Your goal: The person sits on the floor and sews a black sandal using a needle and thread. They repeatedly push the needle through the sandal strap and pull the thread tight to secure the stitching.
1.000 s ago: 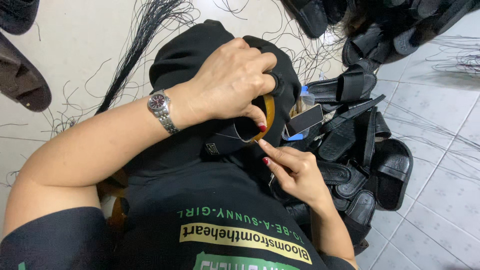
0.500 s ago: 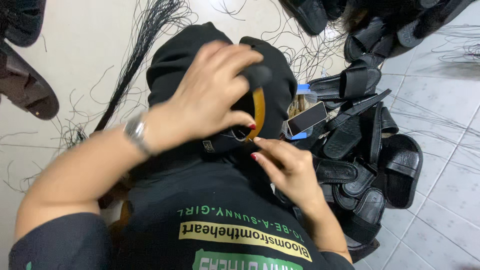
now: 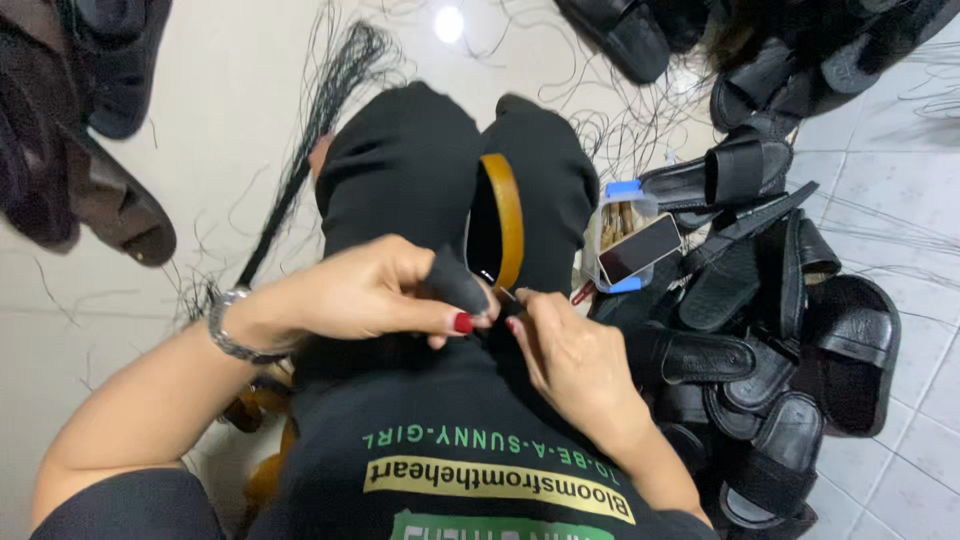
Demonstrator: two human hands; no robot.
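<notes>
A sandal with a tan-edged sole (image 3: 507,220) stands on edge between my knees, which are in black trousers. My left hand (image 3: 370,295), with a metal watch (image 3: 228,325) on the wrist, pinches a black strap (image 3: 455,280) at the near end of the sandal. My right hand (image 3: 565,355) meets it from the right. Its thumb and fingertips are closed on the same strap end, touching my left thumb. Whatever small thing may lie between the fingertips is hidden.
A pile of black sandals (image 3: 790,330) lies on the tiled floor at my right. A phone (image 3: 640,248) rests on a small blue-lidded box (image 3: 615,215) beside my knee. Brown sandals (image 3: 110,210) lie at the left. A bundle of black threads (image 3: 320,110) trails ahead.
My left hand has come down off the top of the sandal toward my lap, uncovering the tan sole. It now pinches the strap end, where my right hand meets it.
</notes>
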